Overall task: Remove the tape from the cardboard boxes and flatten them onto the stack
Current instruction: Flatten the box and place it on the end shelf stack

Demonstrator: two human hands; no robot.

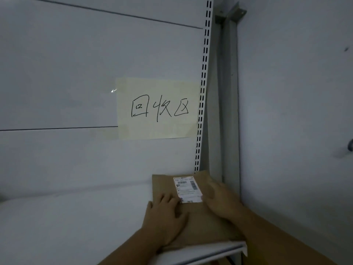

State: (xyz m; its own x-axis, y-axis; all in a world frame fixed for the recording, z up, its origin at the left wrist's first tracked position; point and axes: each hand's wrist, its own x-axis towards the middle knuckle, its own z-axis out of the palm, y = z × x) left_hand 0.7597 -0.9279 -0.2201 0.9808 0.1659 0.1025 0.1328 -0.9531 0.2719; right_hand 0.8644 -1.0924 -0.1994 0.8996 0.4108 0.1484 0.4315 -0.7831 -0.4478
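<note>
On the white shelf [66, 217], beneath the paper sign [156, 109], the flattened cardboard box [193, 222] is being pressed into the right corner by the left hand [164, 217] and the right hand [223, 203], both being laid flat, fingers straight, gripping nothing. If pressure is being lifted unevenly, the folded panels could be springing up or sliding off the front edge. Being counted: one shelf, one sign, one box (any beneath cannot be told), two hands, one shipping label [188, 189].
</note>
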